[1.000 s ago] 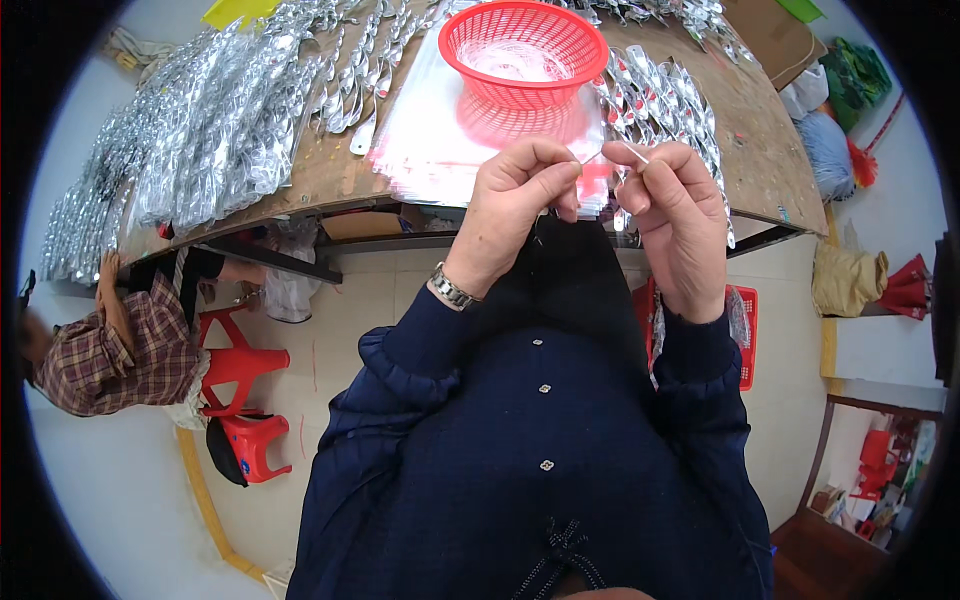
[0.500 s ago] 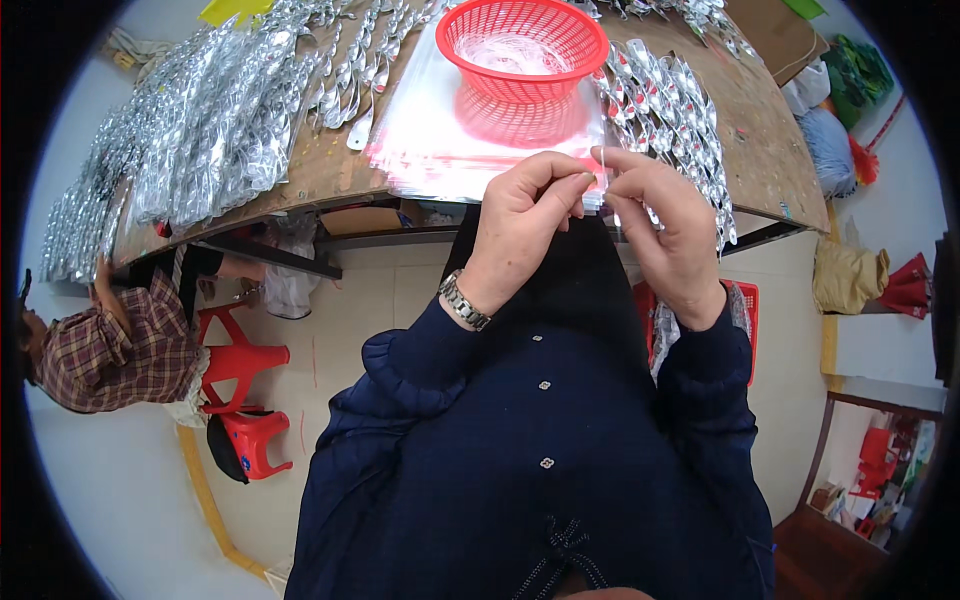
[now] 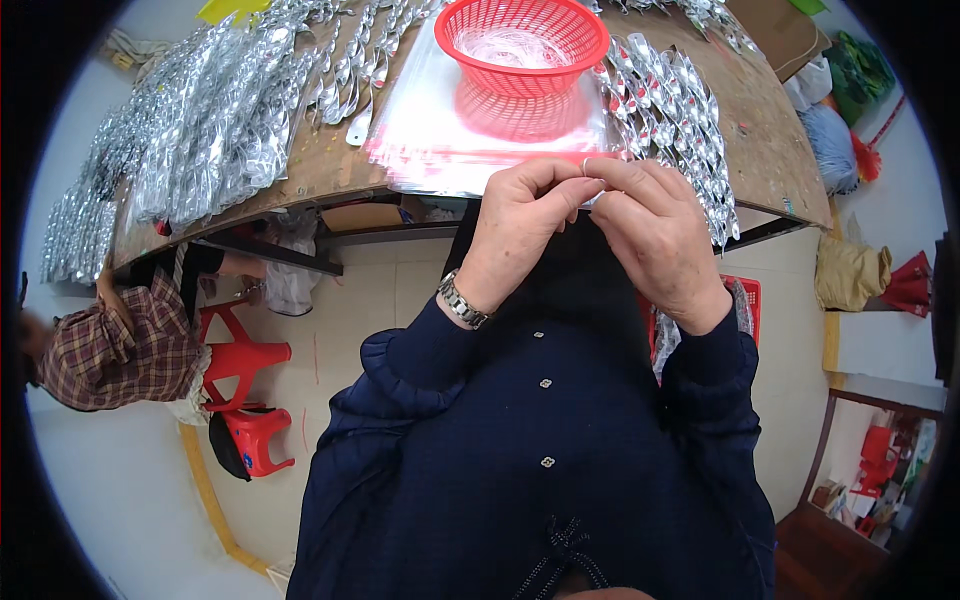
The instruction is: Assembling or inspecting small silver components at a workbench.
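My left hand, with a metal watch at the wrist, is closed in a pinch of thumb and forefinger. My right hand is closed too, its fingertips touching those of the left. A thin whitish strand shows as a small curve at the fingertips, held between the hands; most of it is hidden. Just beyond the hands lies a stack of clear plastic bags with red edges. On that stack stands a red perforated basket containing a tangle of fine clear strands.
Shiny twisted silver ornaments in clear wrapping cover the table's left; more silver twists lie right of the bags. Under the table's right side is a red crate. A person in a checked shirt sits left, near red stools.
My right hand has moved a little left and its fingers have closed in against the left fingertips. The left hand stays nearly still.
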Motion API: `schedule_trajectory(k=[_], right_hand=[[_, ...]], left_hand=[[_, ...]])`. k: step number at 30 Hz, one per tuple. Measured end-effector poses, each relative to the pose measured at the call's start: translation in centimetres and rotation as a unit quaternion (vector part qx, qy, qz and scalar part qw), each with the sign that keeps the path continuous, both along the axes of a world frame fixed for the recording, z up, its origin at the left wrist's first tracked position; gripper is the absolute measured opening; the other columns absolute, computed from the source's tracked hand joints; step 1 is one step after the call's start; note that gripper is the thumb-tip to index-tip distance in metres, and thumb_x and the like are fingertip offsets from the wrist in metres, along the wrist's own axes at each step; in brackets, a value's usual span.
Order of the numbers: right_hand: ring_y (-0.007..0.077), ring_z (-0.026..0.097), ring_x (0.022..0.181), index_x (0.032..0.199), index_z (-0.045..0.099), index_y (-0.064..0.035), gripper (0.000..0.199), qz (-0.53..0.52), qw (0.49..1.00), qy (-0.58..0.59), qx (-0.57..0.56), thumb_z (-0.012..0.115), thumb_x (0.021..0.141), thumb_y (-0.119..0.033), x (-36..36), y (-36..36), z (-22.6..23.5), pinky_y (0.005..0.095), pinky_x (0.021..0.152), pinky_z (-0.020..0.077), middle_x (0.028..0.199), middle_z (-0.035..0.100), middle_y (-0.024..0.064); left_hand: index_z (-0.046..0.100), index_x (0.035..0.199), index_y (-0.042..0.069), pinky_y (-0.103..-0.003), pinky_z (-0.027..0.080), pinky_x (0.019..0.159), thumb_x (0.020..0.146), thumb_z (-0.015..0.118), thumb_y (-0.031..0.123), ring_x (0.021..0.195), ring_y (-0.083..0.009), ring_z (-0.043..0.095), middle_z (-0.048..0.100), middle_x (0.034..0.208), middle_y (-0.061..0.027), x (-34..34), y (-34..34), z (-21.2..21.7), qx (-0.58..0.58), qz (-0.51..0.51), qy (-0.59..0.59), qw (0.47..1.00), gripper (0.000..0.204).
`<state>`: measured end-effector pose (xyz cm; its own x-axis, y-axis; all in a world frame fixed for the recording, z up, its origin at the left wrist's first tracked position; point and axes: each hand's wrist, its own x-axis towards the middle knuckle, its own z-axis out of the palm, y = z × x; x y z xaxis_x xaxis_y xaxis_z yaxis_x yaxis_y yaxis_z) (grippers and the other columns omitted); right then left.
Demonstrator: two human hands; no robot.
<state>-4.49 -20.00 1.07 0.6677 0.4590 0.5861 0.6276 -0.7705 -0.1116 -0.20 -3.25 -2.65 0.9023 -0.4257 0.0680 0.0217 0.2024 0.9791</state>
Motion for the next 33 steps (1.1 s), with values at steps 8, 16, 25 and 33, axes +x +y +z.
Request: schedule_trajectory(k=[8,16,25,33], right_hand=[[0.0287,0.060,0.090,0.082,0.059,-0.0019,0.012,0.020,0.997,0.019,0.074,0.067,0.073,0.001,0.2,0.2,-0.9,0.0369,0.077,0.0471,0.107,0.062,0.0120],[0.0248,0.060,0.075,0.085,0.059,0.0008,0.007,-0.009,0.962,0.078,0.263,0.064,0.080,-0.001,0.0,0.4,-1.8,0.0308,0.065,0.0468,0.097,0.063,0.0115],[0.0122,0.055,0.066,0.086,0.062,0.0019,0.006,-0.049,0.896,0.212,0.387,0.060,0.086,-0.003,0.0,0.2,-2.4,0.0255,0.061,0.0436,0.076,0.061,0.0064],[0.0143,0.058,0.068,0.087,0.062,0.0016,0.005,-0.030,0.904,0.193,0.380,0.059,0.086,-0.003,0.2,0.1,-2.6,0.0265,0.063,0.0450,0.077,0.062,0.0074]], left_hand=[[0.068,0.094,0.002,-0.018,0.039,0.057,0.092,0.061,0.015,0.063,-0.0036,0.050,0.058,0.071,0.0029,0.2,0.1,-0.2,-0.027,-0.013,0.031,0.999,0.015],[0.068,0.095,0.002,-0.019,0.040,0.058,0.093,0.059,0.014,0.064,-0.0041,0.051,0.058,0.071,0.0024,0.2,0.5,-0.2,-0.044,-0.024,0.051,0.997,0.015],[0.067,0.097,0.002,-0.019,0.041,0.060,0.093,0.059,0.013,0.065,-0.0048,0.051,0.059,0.072,0.0021,0.1,0.5,-0.6,-0.036,-0.039,0.031,0.998,0.014],[0.069,0.096,0.003,-0.018,0.040,0.060,0.093,0.059,0.014,0.065,-0.0037,0.051,0.060,0.074,0.0032,0.2,0.5,-0.5,-0.009,-0.086,0.018,0.996,0.015]])
